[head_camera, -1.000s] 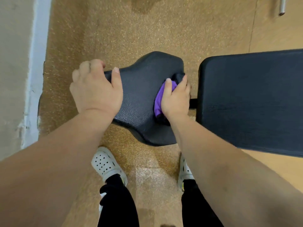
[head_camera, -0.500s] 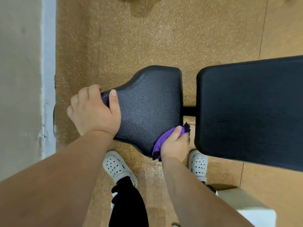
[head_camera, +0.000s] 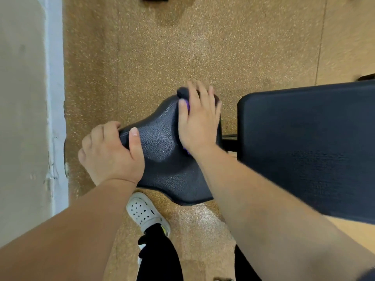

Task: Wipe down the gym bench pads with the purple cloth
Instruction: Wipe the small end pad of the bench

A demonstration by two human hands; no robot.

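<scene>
The black textured seat pad (head_camera: 162,159) of the gym bench lies below me, with the long black back pad (head_camera: 304,149) to its right across a narrow gap. My left hand (head_camera: 110,153) grips the seat pad's narrow left end, thumb on top. My right hand (head_camera: 199,122) lies flat at the seat pad's far right corner, pressing the purple cloth (head_camera: 187,106) against it. Only small purple slivers of the cloth show beside the thumb and under the wrist; the rest is hidden under the palm.
A speckled tan rubber floor (head_camera: 182,47) surrounds the bench. A pale wall with a white baseboard (head_camera: 54,98) runs along the left. My white perforated shoe (head_camera: 142,211) and dark trouser leg stand just in front of the seat pad. A black metal bar (head_camera: 230,138) joins the two pads.
My right hand has carried the cloth from the seat pad's near right corner up to its far right corner. The left hand keeps its grip on the pad's left end.
</scene>
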